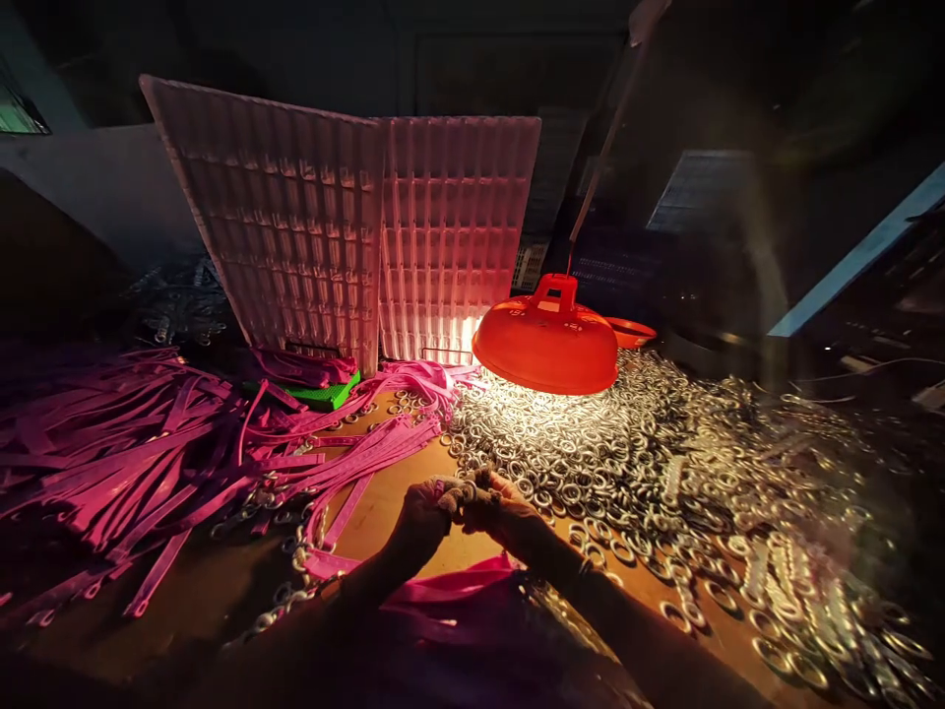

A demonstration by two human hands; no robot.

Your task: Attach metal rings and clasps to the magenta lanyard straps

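The left hand [422, 504] and the right hand [513, 504] are being held together over the table [380, 527], fingertips meeting. The fingers of both hands are being kept bent and drawn in; how tightly they are closed, and on what, cannot be told, as any gripped part is being obscured by the fingers and by shadow.

Pink straps [177, 433] are being stocked in a loose heap on the left, with some ends being extended toward the left hand. Metal rings [561, 453] are being massed in a pile on the right, its near edge being located just beside the right hand. Work light is being supplied by a red lampshade [546, 340] hanging low over the ring pile. A pair of ribbed panels [281, 226] is being stood upright behind, and a green tray [344, 392] is being partly covered by straps.

Caution: a small part could be dropped among similar rings if the fingertip hold is being loosened. Straps could be tangled or dragged if crossed ends are being pulled. Loose rings could be swept aside if the right forearm is being lowered. Misalignment could be caused where the hands' own shadows are being cast.
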